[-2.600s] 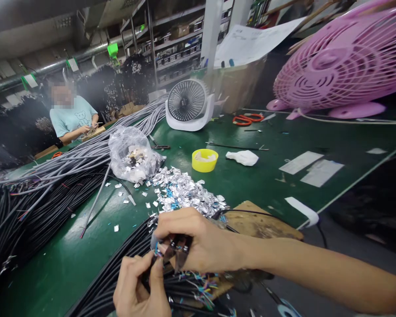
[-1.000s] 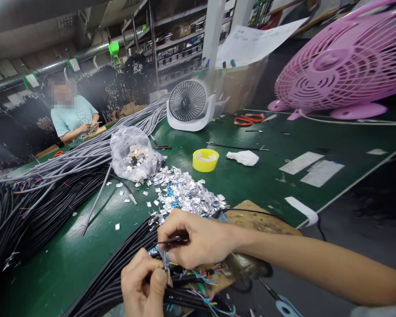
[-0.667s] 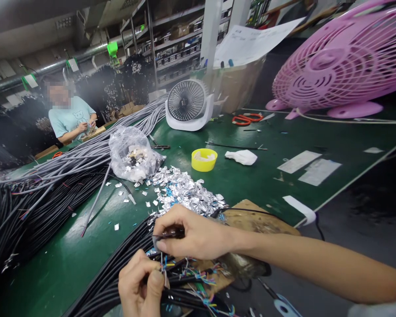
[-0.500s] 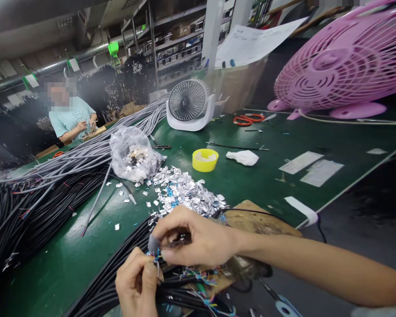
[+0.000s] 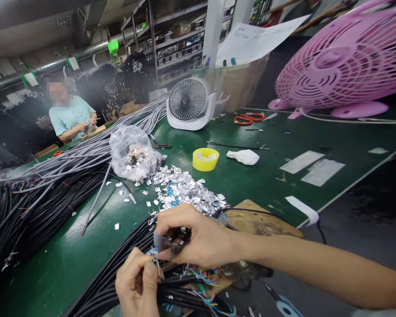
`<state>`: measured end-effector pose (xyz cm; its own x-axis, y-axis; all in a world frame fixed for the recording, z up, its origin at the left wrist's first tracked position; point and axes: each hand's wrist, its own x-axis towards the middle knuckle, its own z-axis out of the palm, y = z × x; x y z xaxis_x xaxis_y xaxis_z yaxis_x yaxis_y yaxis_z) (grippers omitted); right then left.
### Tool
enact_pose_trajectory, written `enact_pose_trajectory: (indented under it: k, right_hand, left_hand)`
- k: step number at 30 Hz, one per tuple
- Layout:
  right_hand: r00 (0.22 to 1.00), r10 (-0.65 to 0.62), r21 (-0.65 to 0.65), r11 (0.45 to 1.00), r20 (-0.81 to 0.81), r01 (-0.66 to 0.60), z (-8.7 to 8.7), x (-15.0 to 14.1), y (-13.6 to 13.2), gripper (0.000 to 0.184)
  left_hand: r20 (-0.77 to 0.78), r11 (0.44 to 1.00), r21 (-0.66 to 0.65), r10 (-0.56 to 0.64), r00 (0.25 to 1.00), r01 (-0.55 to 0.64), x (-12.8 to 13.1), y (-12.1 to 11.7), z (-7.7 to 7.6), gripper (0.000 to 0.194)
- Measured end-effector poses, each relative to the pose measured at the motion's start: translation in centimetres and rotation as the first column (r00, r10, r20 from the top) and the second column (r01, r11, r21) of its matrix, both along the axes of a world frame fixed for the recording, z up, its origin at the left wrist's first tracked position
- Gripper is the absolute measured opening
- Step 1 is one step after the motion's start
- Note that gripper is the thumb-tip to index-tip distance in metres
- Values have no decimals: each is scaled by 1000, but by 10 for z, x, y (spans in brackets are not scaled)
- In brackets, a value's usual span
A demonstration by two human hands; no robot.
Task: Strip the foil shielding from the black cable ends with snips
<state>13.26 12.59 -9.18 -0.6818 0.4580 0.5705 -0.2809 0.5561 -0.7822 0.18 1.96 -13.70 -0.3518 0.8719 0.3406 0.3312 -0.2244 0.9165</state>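
Observation:
My left hand (image 5: pixel 137 281) is closed, thumb against fingers, on the stripped end of a cable (image 5: pixel 156 259) with thin coloured wires. Right beside it, my right hand (image 5: pixel 198 237) curls around a small dark metal tool (image 5: pixel 178 240) whose kind I cannot make out, since the fingers cover most of it. A grey cover wraps one of its fingertips, which is close to the wires. Below both hands lie black cables (image 5: pixel 99 288), with coloured wire ends (image 5: pixel 201 276) fanning out on a brown board (image 5: pixel 260 220).
Foil scraps (image 5: pixel 191 193) are heaped beyond my hands. Behind them stand a clear plastic bag (image 5: pixel 127 141), a yellow ring-shaped container (image 5: pixel 205 164) and a white fan (image 5: pixel 191 105). Orange-handled scissors (image 5: pixel 249 118) and a pink fan (image 5: pixel 330 70) are farther right. A person (image 5: pixel 73 114) sits far left.
My right hand has turned and shifted slightly, so more of the dark metal tool shows. My left hand keeps its grip on the cable in nearly the same place.

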Motion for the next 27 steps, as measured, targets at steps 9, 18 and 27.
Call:
enact_pose_trajectory:
  k: [9,18,27]
  right_hand:
    - [999,-29,188,982,-26,34,1,0,0,6]
    - [996,-85,190,978,-27,88,-2,0,1,8]
    - [978,58,-266,964,199,-3,-1,0,7,14]
  left_hand:
    - [-19,997,39,74,997,-74,6,2,3,34]
    - [-11,982,127,142,990,-140,15,3,-3,18]
    - [26,986,101,127,992,-129,9,3,-1,19]
